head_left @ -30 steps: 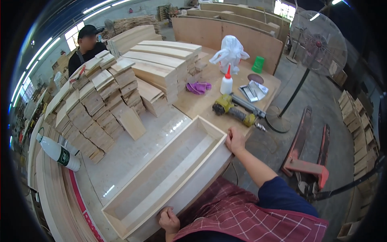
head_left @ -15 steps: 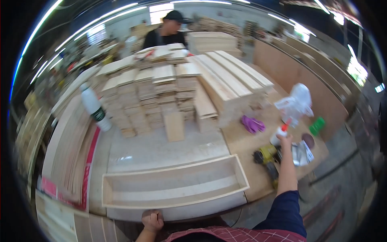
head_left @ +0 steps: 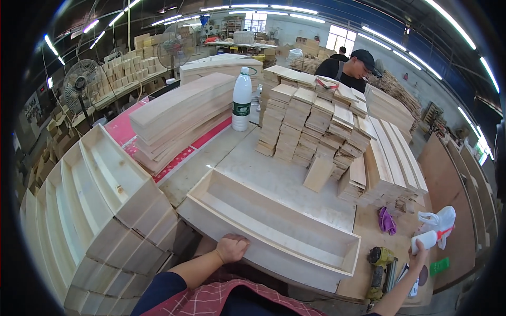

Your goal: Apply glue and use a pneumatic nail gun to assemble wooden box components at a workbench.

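Two hands work: left hand (head_left: 232, 248) fingers curl on the wooden tray (head_left: 274, 226) rim; right hand (head_left: 419, 258) fingers clamp a white glue bottle (head_left: 425, 240).

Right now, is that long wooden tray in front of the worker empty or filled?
Empty. The long wooden tray lies open side up with only bare wood inside. The left hand rests on its near edge.

Not much packaging from where I'm watching: a white plastic bottle (head_left: 242, 100) with a green band label (head_left: 241, 109) stands upright just left of the stacked wood blocks (head_left: 311, 118). Cardboard boxes (head_left: 138, 62) sit far behind it.
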Tool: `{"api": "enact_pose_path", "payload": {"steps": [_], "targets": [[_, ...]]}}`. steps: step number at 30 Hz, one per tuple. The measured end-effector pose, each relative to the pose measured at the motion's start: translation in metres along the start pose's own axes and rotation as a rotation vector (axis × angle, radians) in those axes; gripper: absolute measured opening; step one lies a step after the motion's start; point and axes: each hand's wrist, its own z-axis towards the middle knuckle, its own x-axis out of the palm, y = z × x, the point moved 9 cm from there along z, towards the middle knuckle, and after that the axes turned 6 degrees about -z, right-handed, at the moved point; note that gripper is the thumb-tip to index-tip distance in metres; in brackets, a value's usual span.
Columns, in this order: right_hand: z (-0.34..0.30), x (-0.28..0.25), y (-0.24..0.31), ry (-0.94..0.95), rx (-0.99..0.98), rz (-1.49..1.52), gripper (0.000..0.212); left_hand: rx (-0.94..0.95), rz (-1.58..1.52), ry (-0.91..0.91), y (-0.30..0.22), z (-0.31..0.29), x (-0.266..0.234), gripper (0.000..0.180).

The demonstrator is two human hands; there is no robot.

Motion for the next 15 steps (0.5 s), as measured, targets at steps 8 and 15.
{"api": "enact_pose_path", "payload": {"steps": [8, 15], "targets": [[-0.148, 0.084, 0.05, 0.328, -0.226, 0.094, 0.071, -0.042, -0.121, -0.023, 0.009, 0.007, -0.006, 0.009], [-0.233, 0.172, 0.064, 0.536, -0.191, 0.083, 0.075, -0.157, -0.343, -0.1, 0.024, -0.004, -0.018, 0.011]]}}
